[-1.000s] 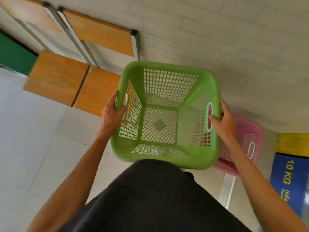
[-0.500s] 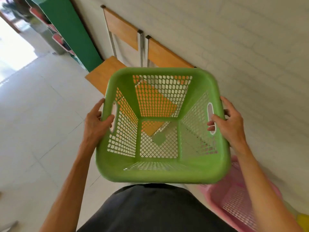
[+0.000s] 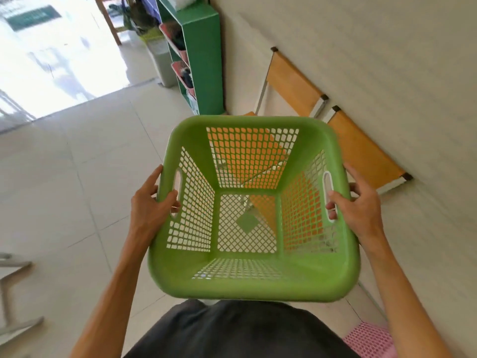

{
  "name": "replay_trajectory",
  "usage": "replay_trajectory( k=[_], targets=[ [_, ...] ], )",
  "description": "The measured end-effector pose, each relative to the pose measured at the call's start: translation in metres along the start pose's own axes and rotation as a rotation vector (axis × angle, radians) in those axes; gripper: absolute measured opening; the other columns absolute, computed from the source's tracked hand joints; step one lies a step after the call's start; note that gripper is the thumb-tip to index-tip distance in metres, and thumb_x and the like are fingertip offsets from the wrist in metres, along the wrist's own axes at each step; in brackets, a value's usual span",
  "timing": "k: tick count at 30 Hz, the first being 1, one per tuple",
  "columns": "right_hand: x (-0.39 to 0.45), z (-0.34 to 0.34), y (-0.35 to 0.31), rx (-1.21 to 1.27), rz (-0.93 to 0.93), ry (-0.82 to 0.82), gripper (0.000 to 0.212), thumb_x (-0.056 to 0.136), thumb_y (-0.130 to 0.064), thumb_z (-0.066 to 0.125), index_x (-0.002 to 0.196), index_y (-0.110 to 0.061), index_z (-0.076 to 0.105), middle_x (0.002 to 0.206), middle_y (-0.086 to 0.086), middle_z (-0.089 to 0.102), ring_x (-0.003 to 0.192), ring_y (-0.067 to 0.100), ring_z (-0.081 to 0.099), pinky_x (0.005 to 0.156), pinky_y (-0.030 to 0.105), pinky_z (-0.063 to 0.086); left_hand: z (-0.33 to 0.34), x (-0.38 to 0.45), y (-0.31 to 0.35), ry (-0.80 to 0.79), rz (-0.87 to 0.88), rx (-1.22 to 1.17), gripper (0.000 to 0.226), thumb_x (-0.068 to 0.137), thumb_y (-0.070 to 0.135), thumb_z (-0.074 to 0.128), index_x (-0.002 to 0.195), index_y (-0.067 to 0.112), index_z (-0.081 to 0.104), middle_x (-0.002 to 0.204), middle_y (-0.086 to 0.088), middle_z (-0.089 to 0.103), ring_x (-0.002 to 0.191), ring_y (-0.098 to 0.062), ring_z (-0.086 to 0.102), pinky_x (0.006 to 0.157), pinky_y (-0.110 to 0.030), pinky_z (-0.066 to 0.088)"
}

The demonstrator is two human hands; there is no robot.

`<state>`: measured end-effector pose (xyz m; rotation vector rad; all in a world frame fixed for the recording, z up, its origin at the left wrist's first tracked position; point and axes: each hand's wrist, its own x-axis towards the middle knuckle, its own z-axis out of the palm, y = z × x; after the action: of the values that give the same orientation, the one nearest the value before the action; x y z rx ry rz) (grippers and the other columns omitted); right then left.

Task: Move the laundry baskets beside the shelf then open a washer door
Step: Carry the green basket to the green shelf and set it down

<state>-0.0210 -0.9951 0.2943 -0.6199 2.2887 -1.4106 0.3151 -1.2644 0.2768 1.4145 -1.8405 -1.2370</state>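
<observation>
I carry an empty green laundry basket point(image 3: 180, 270) with latticed walls in front of my waist, off the floor. My left hand point(image 3: 151, 205) grips its left rim at the handle slot, and my right hand point(image 3: 357, 210) grips the right rim the same way. A green shelf point(image 3: 204, 60) stands ahead against the wall, holding pink items on its boards. Only a corner of a pink laundry basket point(image 3: 369, 337) shows at the bottom right, on the floor behind my right arm. No washer is in view.
Two wooden chairs point(image 3: 291, 81) with metal frames stand along the wall on the right, between me and the shelf. A grey bin point(image 3: 162, 63) sits left of the shelf near a bright doorway. A metal frame point(image 3: 10, 288) shows at the left edge. Pale floor tiles stretch ahead.
The view has swung left along the wall, with the basket still in both hands. The shelf and doorway have come into sight, and the pink basket has slid to the bottom right corner.
</observation>
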Motion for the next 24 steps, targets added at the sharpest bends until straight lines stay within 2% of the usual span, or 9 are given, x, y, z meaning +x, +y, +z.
replay_trajectory(
  k=[4,12,19,24],
  targets=[
    [0.016,0.066,-0.039,0.003,-0.051,-0.019,0.077,0.081,-0.015,0.074,0.141,-0.058,0.052,0.094,0.004,0.076,0.054,0.022,0.074,0.047,0.033,0.059,-0.052,0.048,-0.011,0.038,0.021,-0.041,0.071,0.09,0.012,0.071,0.149,0.038,0.042,0.098,0.004,0.073,0.059,-0.017,0.075,0.049,-0.029,0.061],
    [0.076,0.164,-0.079,0.041,-0.077,-0.017,0.075,0.081,-0.006,0.077,0.142,-0.045,0.058,0.091,0.005,0.078,0.054,0.027,0.072,0.047,0.035,0.059,-0.102,0.147,-0.031,0.049,-0.002,-0.106,0.074,0.088,0.013,0.074,0.15,0.038,0.042,0.101,0.002,0.073,0.062,-0.017,0.075,0.051,-0.028,0.061],
    [0.17,0.248,-0.121,0.115,-0.042,-0.009,0.076,0.079,-0.004,0.08,0.132,-0.055,0.061,0.09,0.006,0.079,0.054,0.026,0.073,0.047,0.036,0.059,-0.126,0.277,-0.025,0.048,0.004,-0.123,0.074,0.087,0.012,0.075,0.148,0.038,0.043,0.103,0.002,0.073,0.062,-0.013,0.075,0.049,-0.023,0.058],
    [0.242,0.316,-0.157,0.131,-0.013,-0.013,0.074,0.076,-0.008,0.079,0.134,-0.051,0.062,0.093,0.005,0.078,0.054,0.027,0.073,0.047,0.036,0.059,-0.151,0.378,-0.011,0.064,0.013,-0.085,0.073,0.087,0.012,0.075,0.148,0.039,0.043,0.107,-0.001,0.071,0.065,-0.009,0.075,0.05,-0.022,0.059]
  ],
)
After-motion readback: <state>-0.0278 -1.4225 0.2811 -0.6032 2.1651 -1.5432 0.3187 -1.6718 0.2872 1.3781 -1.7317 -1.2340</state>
